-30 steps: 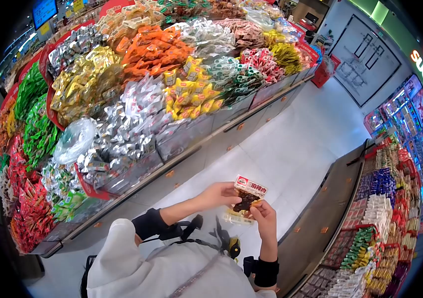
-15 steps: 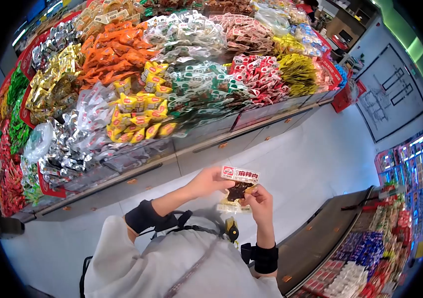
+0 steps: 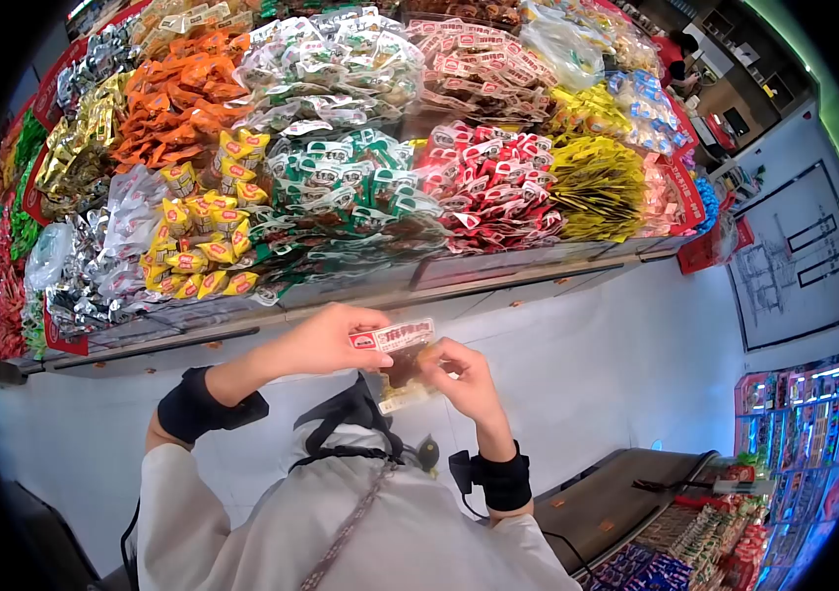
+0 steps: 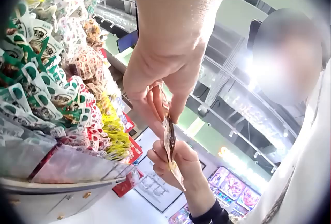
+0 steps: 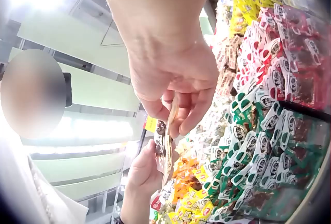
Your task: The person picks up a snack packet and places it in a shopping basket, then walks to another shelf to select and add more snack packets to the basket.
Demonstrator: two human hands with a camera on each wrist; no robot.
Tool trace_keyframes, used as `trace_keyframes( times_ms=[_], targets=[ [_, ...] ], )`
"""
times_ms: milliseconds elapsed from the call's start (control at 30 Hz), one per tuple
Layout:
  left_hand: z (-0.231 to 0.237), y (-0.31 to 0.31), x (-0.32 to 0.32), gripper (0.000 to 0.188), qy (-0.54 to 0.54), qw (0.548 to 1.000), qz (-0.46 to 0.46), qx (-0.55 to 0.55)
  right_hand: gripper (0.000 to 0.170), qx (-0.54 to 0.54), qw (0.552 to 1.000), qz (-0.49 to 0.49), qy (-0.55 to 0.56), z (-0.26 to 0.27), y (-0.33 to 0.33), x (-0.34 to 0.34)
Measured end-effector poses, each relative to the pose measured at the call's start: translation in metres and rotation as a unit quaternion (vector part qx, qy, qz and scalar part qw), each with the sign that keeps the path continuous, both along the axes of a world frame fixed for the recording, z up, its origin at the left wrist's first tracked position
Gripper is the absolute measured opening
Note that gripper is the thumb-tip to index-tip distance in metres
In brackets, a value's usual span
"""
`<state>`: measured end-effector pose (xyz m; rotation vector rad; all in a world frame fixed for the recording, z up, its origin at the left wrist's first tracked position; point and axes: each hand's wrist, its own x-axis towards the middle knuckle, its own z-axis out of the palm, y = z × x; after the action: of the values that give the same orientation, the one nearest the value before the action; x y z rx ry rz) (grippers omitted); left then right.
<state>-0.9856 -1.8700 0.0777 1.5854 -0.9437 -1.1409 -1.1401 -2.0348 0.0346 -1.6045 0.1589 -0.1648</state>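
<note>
A small snack packet (image 3: 406, 362) with a red-and-white printed header and dark contents is held between both hands in front of the body. My left hand (image 3: 326, 340) pinches its header end at the upper left. On the packet's right side, my right hand (image 3: 464, 379) pinches the edge with thumb and fingers. The left wrist view shows the packet (image 4: 169, 141) edge-on, thin and slightly bent, below the left hand (image 4: 165, 74). From the right wrist, it hangs edge-on at the fingertips of the right hand (image 5: 173, 84).
A long counter (image 3: 479, 286) heaped with wrapped snacks by colour runs across the front, yellow packets (image 3: 205, 236) and green ones (image 3: 351, 187) among them. A second snack display (image 3: 680, 537) stands at lower right. Someone (image 3: 676, 59) is at the far upper right.
The view has turned rightward along the counter, bringing the red and yellow packets nearer the centre. Both hands still hold the packet, which has shifted left in view and tilted.
</note>
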Motion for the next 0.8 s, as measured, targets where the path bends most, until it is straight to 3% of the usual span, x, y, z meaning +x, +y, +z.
trace_keyframes(
  times_ms=[67, 167, 200, 333, 433, 533, 700, 733, 800],
  targets=[
    [0.000, -0.008, 0.012, 0.030, -0.101, 0.995, -0.024, -0.003, 0.002, -0.021, 0.999, 0.023, -0.012, 0.005, -0.010, 0.015],
    [0.017, -0.024, 0.023, 0.031, -0.111, 0.993, -0.014, -0.042, 0.002, -0.072, 0.997, 0.033, -0.023, 0.018, -0.029, 0.036],
    [0.021, -0.029, 0.029, 0.031, -0.111, 0.994, -0.017, 0.005, 0.003, -0.076, 0.996, 0.033, -0.027, 0.023, -0.035, 0.042],
    [0.023, -0.050, 0.046, 0.030, -0.160, 0.984, 0.016, -0.081, 0.005, -0.096, 0.993, 0.071, -0.009, 0.034, -0.066, 0.067],
    [0.030, -0.059, 0.060, 0.028, -0.179, 0.982, 0.020, -0.056, 0.007, -0.057, 0.995, 0.086, 0.007, 0.038, -0.082, 0.085],
    [0.032, -0.066, 0.076, 0.028, -0.195, 0.977, 0.056, -0.062, 0.010, -0.080, 0.993, 0.088, 0.000, 0.044, -0.100, 0.100],
    [0.044, -0.078, 0.105, 0.026, -0.191, 0.962, 0.176, -0.086, 0.014, 0.037, 0.998, 0.046, -0.014, 0.045, -0.148, 0.130],
    [0.059, -0.081, 0.114, 0.029, -0.201, 0.962, 0.180, -0.032, 0.013, 0.042, 0.998, 0.027, -0.025, 0.047, -0.159, 0.138],
    [0.069, -0.093, 0.130, 0.036, -0.201, 0.944, 0.231, -0.120, 0.011, 0.033, 0.999, -0.002, -0.034, 0.049, -0.186, 0.153]
  ],
)
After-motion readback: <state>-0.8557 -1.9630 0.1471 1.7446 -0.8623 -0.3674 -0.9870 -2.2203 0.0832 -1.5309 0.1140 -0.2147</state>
